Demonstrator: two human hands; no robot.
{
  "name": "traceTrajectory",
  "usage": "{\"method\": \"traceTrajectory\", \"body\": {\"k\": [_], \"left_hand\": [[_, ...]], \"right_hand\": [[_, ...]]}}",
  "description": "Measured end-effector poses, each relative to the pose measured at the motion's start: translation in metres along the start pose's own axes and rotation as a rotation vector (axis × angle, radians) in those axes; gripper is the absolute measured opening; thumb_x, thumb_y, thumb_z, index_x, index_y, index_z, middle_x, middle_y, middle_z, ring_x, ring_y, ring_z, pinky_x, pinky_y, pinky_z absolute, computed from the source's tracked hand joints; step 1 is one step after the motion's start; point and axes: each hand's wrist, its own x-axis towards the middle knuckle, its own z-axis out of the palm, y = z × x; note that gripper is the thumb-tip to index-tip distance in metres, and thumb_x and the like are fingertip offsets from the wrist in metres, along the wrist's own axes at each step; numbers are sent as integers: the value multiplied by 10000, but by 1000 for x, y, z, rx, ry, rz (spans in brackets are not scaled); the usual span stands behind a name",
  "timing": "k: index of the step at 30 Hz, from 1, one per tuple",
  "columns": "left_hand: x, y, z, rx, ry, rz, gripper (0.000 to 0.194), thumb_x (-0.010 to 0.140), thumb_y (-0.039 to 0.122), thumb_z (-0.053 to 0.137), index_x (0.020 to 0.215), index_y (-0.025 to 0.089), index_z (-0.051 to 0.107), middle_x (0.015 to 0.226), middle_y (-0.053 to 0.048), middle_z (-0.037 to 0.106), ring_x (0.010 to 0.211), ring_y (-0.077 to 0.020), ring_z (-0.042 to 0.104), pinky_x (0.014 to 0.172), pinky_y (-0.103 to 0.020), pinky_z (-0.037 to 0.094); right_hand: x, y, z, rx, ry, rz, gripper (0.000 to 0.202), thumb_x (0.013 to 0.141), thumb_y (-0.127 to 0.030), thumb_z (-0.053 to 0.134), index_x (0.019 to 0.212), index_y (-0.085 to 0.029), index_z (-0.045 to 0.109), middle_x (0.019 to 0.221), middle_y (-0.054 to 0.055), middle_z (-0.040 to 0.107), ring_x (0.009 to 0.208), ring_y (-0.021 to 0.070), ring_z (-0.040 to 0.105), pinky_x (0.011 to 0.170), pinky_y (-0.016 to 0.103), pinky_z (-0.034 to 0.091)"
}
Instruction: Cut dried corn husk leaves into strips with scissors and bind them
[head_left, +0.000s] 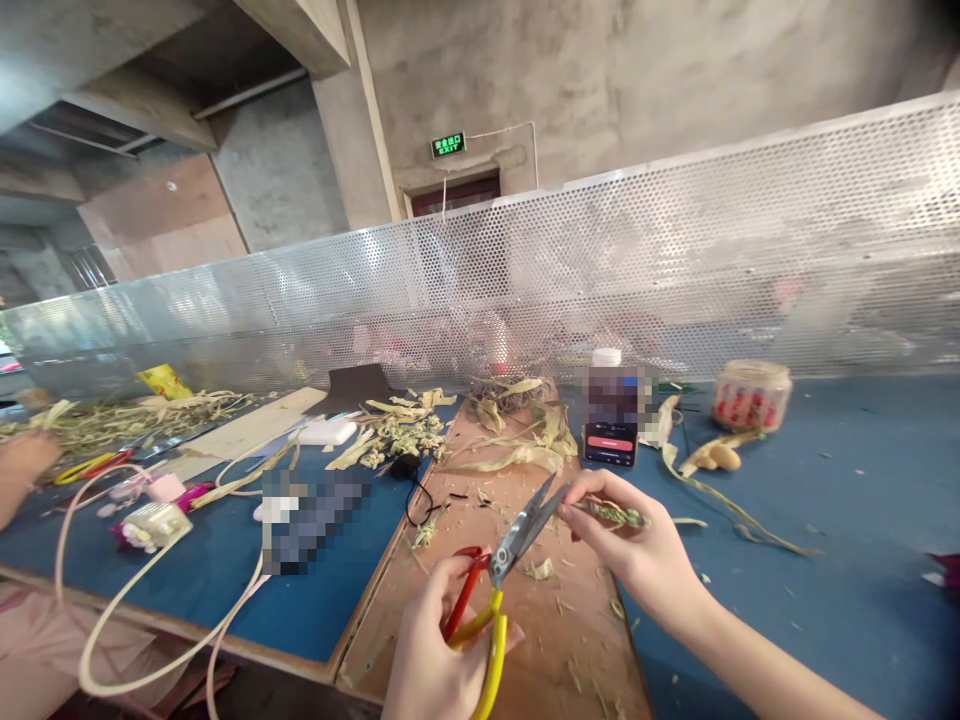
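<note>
My left hand (431, 655) is closed around the handles of a pair of scissors (517, 545), one handle red and the other yellow. Their metal blades point up and right, slightly apart, with the tips close to my right fingertips. My right hand (637, 555) pinches a small greenish piece of dried plant (616, 514) that looks plaited. Its end at the fingertips lies beside the blades; I cannot tell whether they touch it. Beneath both hands, the brown board (540, 620) is littered with dry scraps.
A phone (609, 447) stands upright beyond my right hand, near a jar (752, 397). Dried leaves (525, 425) and a flower heap (409, 435) lie ahead. A perforated metal screen (675, 260) spans the back. At left are pale cords (172, 550) and another person's hand (26, 460).
</note>
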Motion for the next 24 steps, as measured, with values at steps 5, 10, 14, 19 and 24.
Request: {"method": "traceTrajectory", "body": {"k": [5, 10, 14, 19, 24], "left_hand": [[-1, 6, -1, 12, -5, 1, 419, 547, 346, 760, 893, 177, 594, 634, 4, 601, 490, -109, 520, 458, -185, 432], [-1, 8, -1, -40, -28, -34, 402, 551, 343, 755, 881, 179, 595, 593, 19, 575, 478, -113, 508, 463, -195, 446], [0, 7, -2, -22, -50, -24, 337, 586, 345, 732, 852, 180, 610, 625, -6, 623, 529, -138, 554, 489, -201, 443], [0, 6, -4, -22, -81, 10, 293, 633, 378, 707, 824, 179, 608, 635, -10, 637, 552, -150, 583, 519, -208, 451], [-3, 5, -3, -50, -81, 29, 320, 654, 404, 696, 863, 181, 600, 620, -1, 622, 539, -134, 565, 500, -194, 445]], "right_hand": [[0, -1, 1, 9, -6, -1, 130, 784, -329, 617, 757, -210, 575, 747, 0, 598, 675, 142, 552, 611, 264, 439], [1, 0, 1, 8, -12, -1, 134, 787, -333, 615, 762, -208, 575, 767, 9, 605, 698, 152, 562, 617, 266, 450], [1, 3, 0, 8, -13, -5, 127, 789, -332, 609, 784, -208, 584, 816, 25, 626, 732, 165, 576, 609, 261, 457], [0, 5, -1, -2, -3, -7, 116, 788, -316, 613, 777, -204, 585, 799, 23, 623, 731, 162, 565, 609, 255, 455], [1, 1, 0, 3, 0, -2, 133, 786, -325, 620, 766, -201, 577, 764, 12, 605, 682, 144, 553, 607, 256, 447]]}}
